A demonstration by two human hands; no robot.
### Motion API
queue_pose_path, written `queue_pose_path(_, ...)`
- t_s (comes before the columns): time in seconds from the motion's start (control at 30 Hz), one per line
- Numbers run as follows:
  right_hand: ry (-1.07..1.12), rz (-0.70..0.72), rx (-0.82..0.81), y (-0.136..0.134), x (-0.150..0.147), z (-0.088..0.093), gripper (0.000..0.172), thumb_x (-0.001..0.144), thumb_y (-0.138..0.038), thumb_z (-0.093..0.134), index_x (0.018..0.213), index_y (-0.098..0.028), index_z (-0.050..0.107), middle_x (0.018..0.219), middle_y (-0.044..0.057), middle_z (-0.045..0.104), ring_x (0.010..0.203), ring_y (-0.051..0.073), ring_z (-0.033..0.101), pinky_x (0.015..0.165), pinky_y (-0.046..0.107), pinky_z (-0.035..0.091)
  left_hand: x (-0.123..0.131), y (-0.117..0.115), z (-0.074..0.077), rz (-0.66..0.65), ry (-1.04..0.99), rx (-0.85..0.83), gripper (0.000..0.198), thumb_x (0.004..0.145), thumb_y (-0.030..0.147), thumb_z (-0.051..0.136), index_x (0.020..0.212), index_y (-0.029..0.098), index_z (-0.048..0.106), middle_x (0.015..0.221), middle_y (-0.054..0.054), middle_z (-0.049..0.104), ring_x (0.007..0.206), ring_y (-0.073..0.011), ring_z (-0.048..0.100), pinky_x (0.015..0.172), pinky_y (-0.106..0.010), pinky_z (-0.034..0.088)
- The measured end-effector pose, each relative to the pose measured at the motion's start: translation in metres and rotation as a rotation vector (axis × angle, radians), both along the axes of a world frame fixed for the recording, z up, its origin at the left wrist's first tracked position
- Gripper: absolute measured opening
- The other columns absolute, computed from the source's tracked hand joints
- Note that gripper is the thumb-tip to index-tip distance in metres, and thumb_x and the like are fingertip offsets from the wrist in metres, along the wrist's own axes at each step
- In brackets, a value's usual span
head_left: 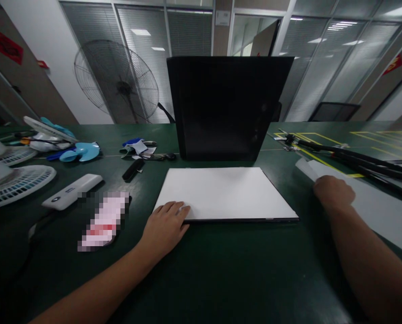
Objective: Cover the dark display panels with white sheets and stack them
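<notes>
1. A green table (pixel 241 279) fills my view, with blinds behind glass partitions (pixel 140 49) and a wire-caged fan (pixel 124 87) beyond it.
2. Centred on the table I have a flat white panel (pixel 224 191), smooth and plain-faced, with a thin dark edge along its near side.
3. Just behind it, a large black panel (pixel 231 108) stands upright, its face dull and nearly featureless.
4. My left hand (pixel 165 227) rests on the white panel's near left corner: fingers extended and close together on its face, thumb apart at the near edge.
5. My right hand (pixel 334 195) has its fingers curled and clamped on the end of a white sheet (pixel 386 216), which lies along the right side; that end lifts slightly.
6. To my left are a pixelated pink item (pixel 106 220), a white device (pixel 74 191) and light-blue fan blades (pixel 82 152).
7. The white device carries a small dark marking, too small for me to read; I cannot read the red wall decoration (pixel 7 47) or the notice (pixel 223 18) either.
</notes>
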State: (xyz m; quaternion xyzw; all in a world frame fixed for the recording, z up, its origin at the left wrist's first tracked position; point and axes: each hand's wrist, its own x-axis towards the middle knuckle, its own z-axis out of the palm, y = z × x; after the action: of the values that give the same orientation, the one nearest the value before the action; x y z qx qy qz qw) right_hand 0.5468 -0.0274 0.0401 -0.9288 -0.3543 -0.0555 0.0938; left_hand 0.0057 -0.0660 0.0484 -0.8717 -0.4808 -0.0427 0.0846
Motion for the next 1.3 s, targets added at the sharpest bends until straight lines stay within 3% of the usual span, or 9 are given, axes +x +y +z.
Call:
queue_pose_path(0.13,-0.127,0.12,0.048,-0.008,-0.045,0.027,0.046,0.094,-0.044,0.043,0.116,-0.018,0.075,0.109,0.027,0.069,0.105,0.044,0.065,0.075,0.052,0.05,0.0,0.0,0.001,-0.002,-0.009,0.009,0.043,0.09,0.029,0.067,0.133,0.022,0.064,0.138,-0.011,0.065,0.126,-0.0319,0.06,0.103,-0.051,0.052)
queue_pose_path(0.3,-0.264,0.417,0.052,-0.022,-0.154,0.045,0.041,0.096,-0.047,0.046,0.111,-0.021,0.074,0.091,0.015,0.073,0.079,0.031,0.07,0.066,0.04,0.048,-0.002,0.001,-0.004,-0.012,-0.036,0.03,0.044,0.087,0.027,0.07,0.131,0.021,0.064,0.138,-0.012,0.065,0.126,-0.0333,0.061,0.102,-0.052,0.053)
queue_pose_path(0.43,-0.313,0.917,0.073,-0.041,-0.23,0.032,0.036,0.102,-0.039,0.043,0.106,-0.024,0.075,0.097,0.007,0.077,0.08,0.022,0.071,0.066,0.031,0.051,-0.002,-0.001,-0.005,-0.05,-0.082,0.167,0.055,0.08,0.021,0.077,0.132,0.016,0.062,0.147,-0.019,0.055,0.135,-0.0374,0.053,0.109,-0.052,0.048)
queue_pose_path(0.53,-0.251,1.237,0.051,-0.052,-0.259,0.015,0.037,0.104,-0.036,0.041,0.106,-0.023,0.076,0.106,0.007,0.077,0.091,0.022,0.072,0.076,0.034,0.056,0.0,-0.003,-0.004,-0.112,-0.133,0.291,0.067,0.074,0.017,0.081,0.137,0.013,0.058,0.155,-0.024,0.044,0.144,-0.0403,0.041,0.115,-0.054,0.042)
queue_pose_path(0.7,-0.094,1.473,0.17,-0.059,-0.272,0.005,0.043,0.101,-0.043,0.05,0.136,-0.021,0.064,0.132,0.008,0.068,0.115,0.024,0.067,0.098,0.041,0.054,-0.002,0.0,-0.008,-0.252,-0.124,0.326,0.056,0.083,0.016,0.073,0.137,0.026,0.061,0.158,-0.013,0.045,0.147,-0.0352,0.04,0.12,-0.053,0.037)
queue_pose_path(0.8,-0.046,1.345,0.211,-0.049,-0.256,0.012,0.049,0.102,-0.048,0.044,0.142,-0.023,0.059,0.134,0.008,0.067,0.119,0.024,0.065,0.103,0.043,0.052,-0.004,0.003,-0.011,-0.23,-0.096,0.271,0.036,0.085,0.022,0.073,0.121,0.023,0.072,0.148,-0.012,0.057,0.141,-0.0345,0.048,0.119,-0.054,0.037)
queue_pose_path(1.03,-0.039,0.514,-0.016,0.008,-0.127,0.011,0.065,0.1,-0.054,0.036,0.147,-0.011,0.052,0.14,0.019,0.06,0.125,0.035,0.059,0.106,0.049,0.045,-0.001,0.002,-0.004,-0.102,0.009,0.083,0.035,0.09,0.024,0.065,0.124,0.018,0.067,0.131,-0.012,0.068,0.121,-0.0311,0.063,0.109,-0.051,0.047)
queue_pose_path(1.17,0.068,0.392,-0.086,0.015,-0.079,0.006,0.059,0.098,-0.055,0.04,0.135,-0.016,0.064,0.125,0.017,0.07,0.11,0.035,0.067,0.091,0.045,0.052,0.0,0.002,-0.004,-0.033,0.02,0.044,0.036,0.09,0.027,0.064,0.124,0.017,0.065,0.132,-0.013,0.067,0.121,-0.0307,0.063,0.104,-0.048,0.051)
queue_pose_path(1.3,0.078,0.363,-0.091,0.013,-0.077,0.005,0.059,0.095,-0.057,0.041,0.129,-0.017,0.069,0.12,0.019,0.071,0.107,0.037,0.067,0.088,0.047,0.052,-0.001,0.001,-0.004,-0.012,0.005,0.045,0.049,0.089,0.029,0.065,0.137,0.022,0.058,0.137,-0.012,0.064,0.125,-0.0314,0.06,0.105,-0.049,0.05)
